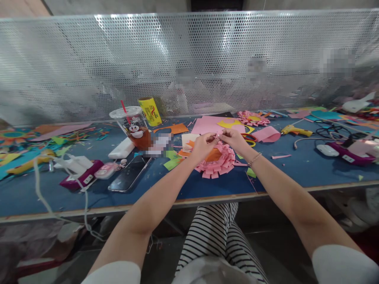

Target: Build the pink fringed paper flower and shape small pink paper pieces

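My left hand (205,144) and my right hand (233,139) meet above a pink fringed paper flower (213,173) with an orange centre. Their fingers are closed together on a small piece of pink paper (218,135), mostly hidden by the fingertips. Behind them lies a flat pink sheet (204,124) with a yellow paper piece (232,124) on it. Scissors with red and yellow handles (249,138) rest just beyond my right hand. Green paper scraps (172,161) lie left of the flower.
A drink cup (137,132), a phone (130,173) and a purple power strip (84,175) are on the left. On the right are a yellow glue gun (296,131) and another purple strip (349,154) with cables. A perforated metal screen (177,51) stands behind.
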The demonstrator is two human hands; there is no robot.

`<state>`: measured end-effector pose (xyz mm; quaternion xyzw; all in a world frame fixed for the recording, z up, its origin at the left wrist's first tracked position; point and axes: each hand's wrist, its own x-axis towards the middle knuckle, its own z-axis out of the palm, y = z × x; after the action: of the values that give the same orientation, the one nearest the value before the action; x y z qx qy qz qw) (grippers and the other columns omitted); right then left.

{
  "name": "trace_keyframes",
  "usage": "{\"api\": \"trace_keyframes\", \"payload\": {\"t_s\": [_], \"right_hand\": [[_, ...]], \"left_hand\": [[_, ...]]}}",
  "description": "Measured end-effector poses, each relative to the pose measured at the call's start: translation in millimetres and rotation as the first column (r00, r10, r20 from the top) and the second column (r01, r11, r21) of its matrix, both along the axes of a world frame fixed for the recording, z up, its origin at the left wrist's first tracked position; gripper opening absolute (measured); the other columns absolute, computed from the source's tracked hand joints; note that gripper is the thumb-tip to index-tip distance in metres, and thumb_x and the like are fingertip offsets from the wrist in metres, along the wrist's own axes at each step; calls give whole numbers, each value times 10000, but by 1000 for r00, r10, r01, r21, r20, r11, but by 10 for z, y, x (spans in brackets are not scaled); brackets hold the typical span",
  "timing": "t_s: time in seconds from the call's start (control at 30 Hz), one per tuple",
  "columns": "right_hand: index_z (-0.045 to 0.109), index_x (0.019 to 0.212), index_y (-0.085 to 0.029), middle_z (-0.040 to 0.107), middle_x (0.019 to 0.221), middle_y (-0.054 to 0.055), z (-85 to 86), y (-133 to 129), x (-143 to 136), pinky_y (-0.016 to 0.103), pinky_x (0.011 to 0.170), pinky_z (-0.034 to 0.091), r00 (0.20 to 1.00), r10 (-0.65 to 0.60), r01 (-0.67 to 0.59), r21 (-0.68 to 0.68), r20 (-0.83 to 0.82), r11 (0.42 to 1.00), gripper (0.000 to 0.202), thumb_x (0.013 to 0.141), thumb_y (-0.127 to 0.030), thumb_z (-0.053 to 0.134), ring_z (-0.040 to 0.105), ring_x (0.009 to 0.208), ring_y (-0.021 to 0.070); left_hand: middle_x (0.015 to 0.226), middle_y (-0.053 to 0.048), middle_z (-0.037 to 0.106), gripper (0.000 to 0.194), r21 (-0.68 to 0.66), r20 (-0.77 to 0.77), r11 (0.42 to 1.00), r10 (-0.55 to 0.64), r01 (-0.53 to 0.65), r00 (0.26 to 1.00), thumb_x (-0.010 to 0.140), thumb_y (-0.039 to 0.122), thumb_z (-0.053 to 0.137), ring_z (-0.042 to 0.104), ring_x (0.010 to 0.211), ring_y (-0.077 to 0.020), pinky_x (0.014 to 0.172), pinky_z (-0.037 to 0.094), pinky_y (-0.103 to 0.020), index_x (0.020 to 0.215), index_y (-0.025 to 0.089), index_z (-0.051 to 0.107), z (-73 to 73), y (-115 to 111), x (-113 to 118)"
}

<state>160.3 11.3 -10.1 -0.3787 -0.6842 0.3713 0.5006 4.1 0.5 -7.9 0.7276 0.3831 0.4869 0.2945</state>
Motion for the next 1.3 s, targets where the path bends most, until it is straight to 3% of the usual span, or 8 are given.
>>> {"api": "trace_keyframes", "payload": {"t_s": [0.1, 0.2, 0.37, 0.6, 0.77, 1.07, 1.3], "right_hand": [[518, 720, -164, 520, 650, -19, 10, -6, -1, 241, 531, 395, 1000, -3, 3, 24, 4, 1000, 236, 704, -387, 592, 471, 560, 91], [503, 692, -170, 475, 607, -39, 26, -14, 0, 240, 531, 388, 1000, -14, 12, 56, 25, 998, 220, 697, -369, 596, 442, 540, 83], [461, 690, -181, 466, 617, -49, 53, -42, -9, 226, 506, 396, 998, -17, 15, -37, -55, 999, 183, 648, -296, 597, 450, 538, 79], [461, 790, -178, 509, 718, -32, 30, -27, 21, 229, 550, 428, 990, 46, -53, -51, -136, 997, 213, 639, -238, 597, 497, 623, 90], [468, 704, -171, 470, 633, -48, 32, -34, 20, 228, 528, 396, 996, 32, -30, 20, -80, 999, 173, 655, -267, 604, 448, 560, 79], [513, 663, -181, 438, 607, -64, 54, -71, -24, 208, 540, 412, 950, 66, -112, -135, -306, 985, 173, 569, -226, 652, 438, 547, 63], [605, 740, -183, 556, 664, -24, 79, -87, -15, 247, 599, 464, 925, 53, -143, -215, -376, 966, 182, 559, -187, 610, 516, 588, 90]], "left_hand": [[765, -25, 654, 202, -209, 192, 969, -91, 132, 977, 682, 306, 616, 624, 720, -136, 660, 514, -253, 790, 135, 614, 1, 23, 1], [680, 9, 619, 151, -331, 353, 909, -130, 254, 926, 678, 286, 597, 624, 664, -123, 670, 526, -267, 702, 138, 586, 20, 21, -4], [577, 44, 553, 92, -408, 484, 877, -26, 251, 875, 626, 179, 598, 622, 579, -120, 668, 533, -285, 640, 146, 513, 56, -3, -4], [676, -2, 621, 152, -398, 528, 858, -75, 325, 846, 599, 133, 629, 630, 609, -124, 688, 534, -294, 731, 127, 553, 61, -9, 11], [701, 2, 618, 175, -392, 557, 846, -95, 362, 825, 596, 131, 641, 623, 617, -111, 722, 539, -308, 751, 126, 559, 70, -19, 15], [617, 39, 541, 123, -443, 624, 809, -31, 386, 781, 607, 92, 566, 619, 600, -103, 734, 544, -325, 686, 154, 495, 125, -70, 7], [617, 0, 608, 157, -443, 615, 806, -46, 393, 787, 619, 110, 516, 649, 667, -146, 736, 527, -324, 750, 163, 584, 89, -10, -38]]}}
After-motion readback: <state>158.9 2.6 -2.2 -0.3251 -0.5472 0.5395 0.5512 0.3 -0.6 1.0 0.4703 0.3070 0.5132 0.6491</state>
